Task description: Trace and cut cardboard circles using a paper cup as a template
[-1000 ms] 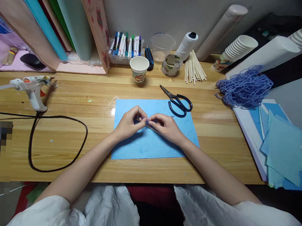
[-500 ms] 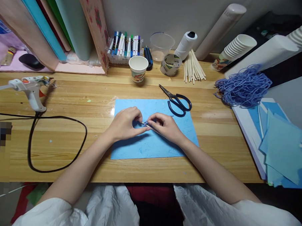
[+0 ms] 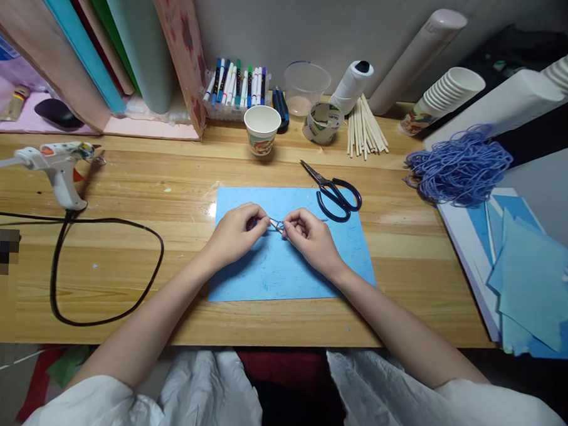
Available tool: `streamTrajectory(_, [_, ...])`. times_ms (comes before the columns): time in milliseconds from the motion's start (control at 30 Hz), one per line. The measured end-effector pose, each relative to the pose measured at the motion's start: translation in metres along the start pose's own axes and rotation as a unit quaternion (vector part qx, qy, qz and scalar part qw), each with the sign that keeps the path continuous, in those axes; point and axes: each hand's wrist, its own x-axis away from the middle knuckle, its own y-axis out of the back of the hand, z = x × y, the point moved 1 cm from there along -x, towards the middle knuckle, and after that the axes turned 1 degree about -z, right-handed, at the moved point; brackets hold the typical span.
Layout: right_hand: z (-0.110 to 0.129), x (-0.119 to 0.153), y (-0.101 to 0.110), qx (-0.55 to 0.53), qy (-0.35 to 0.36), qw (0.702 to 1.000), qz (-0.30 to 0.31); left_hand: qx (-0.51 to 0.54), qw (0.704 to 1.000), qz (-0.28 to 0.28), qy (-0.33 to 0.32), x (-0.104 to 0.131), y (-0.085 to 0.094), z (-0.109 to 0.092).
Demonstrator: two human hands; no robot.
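Note:
Over a blue sheet [image 3: 281, 279], my left hand [image 3: 242, 231] pinches the end of a thin wooden stick [image 3: 274, 225] between thumb and fingers. A short piece of blue cord [image 3: 280, 223] loops around the stick in the gap between the hands. My right hand [image 3: 311, 239] is closed on the cord, with its fingers curled; part of the stick seems hidden beneath it. The fingertips cover much of the cord. Black-handled scissors [image 3: 334, 193] lie at the sheet's upper right corner, just beyond my right hand.
A glue gun [image 3: 62, 172] and its looped black cable [image 3: 159, 264] occupy the left side. Behind stand a paper cup [image 3: 262, 131], markers [image 3: 235, 85], a tape roll [image 3: 321, 127] and wooden sticks [image 3: 365, 132]. Blue cord [image 3: 460, 164] is heaped at right, above paper pieces [image 3: 535, 274].
The fingertips of both hands have drawn slightly apart, showing more of the stick and cord between them. My left thumb has curled in from its stretched position.

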Motion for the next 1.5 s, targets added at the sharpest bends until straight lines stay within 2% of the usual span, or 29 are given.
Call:
streamTrajectory(100, [0.001, 0.000, -0.001, -0.020, -0.003, 1.000, -0.003, 0.051, 0.997, 0.026, 0.043, -0.002, 0.006, 0.000])
streamTrajectory(167, [0.001, -0.001, 0.000, -0.021, 0.000, 1.000, 0.002, 0.000, 0.998, 0.033, 0.050, -0.001, 0.008, -0.001])
streamTrajectory(267, [0.001, -0.002, 0.002, 0.016, 0.013, 1.000, 0.011, -0.112, 0.994, -0.017, -0.001, 0.001, 0.006, -0.003])
streamTrajectory(333, [0.002, -0.002, 0.003, 0.043, 0.029, 0.999, 0.015, -0.139, 0.988, -0.041, -0.052, 0.003, 0.000, -0.003])
streamTrajectory(400, [0.003, -0.003, 0.004, 0.057, 0.048, 0.997, 0.017, -0.132, 0.988, -0.028, -0.079, 0.004, -0.007, -0.002])
streamTrajectory(567, [0.005, -0.004, 0.007, 0.073, 0.078, 0.994, 0.011, -0.097, 0.993, -0.001, -0.073, 0.003, -0.016, 0.003])
streamTrajectory(767, [0.004, -0.008, 0.013, 0.091, 0.099, 0.990, -0.028, -0.073, 0.995, 0.002, -0.067, 0.004, -0.017, 0.006])
streamTrajectory(1067, [0.004, -0.008, 0.015, 0.064, 0.119, 0.987, -0.083, -0.099, 0.993, 0.006, -0.062, 0.005, -0.017, 0.003])
streamTrajectory(1267, [0.002, -0.012, 0.018, 0.070, 0.091, 0.989, -0.093, -0.101, 0.993, 0.011, -0.060, 0.004, -0.017, 0.003])
streamTrajectory(1367, [0.001, -0.015, 0.025, 0.107, 0.109, 0.986, -0.065, -0.104, 0.993, 0.014, -0.063, 0.004, -0.017, 0.003])
streamTrajectory(1500, [-0.001, -0.019, 0.040, 0.186, 0.179, 0.965, 0.048, -0.110, 0.992, 0.014, -0.062, 0.005, -0.017, 0.002])
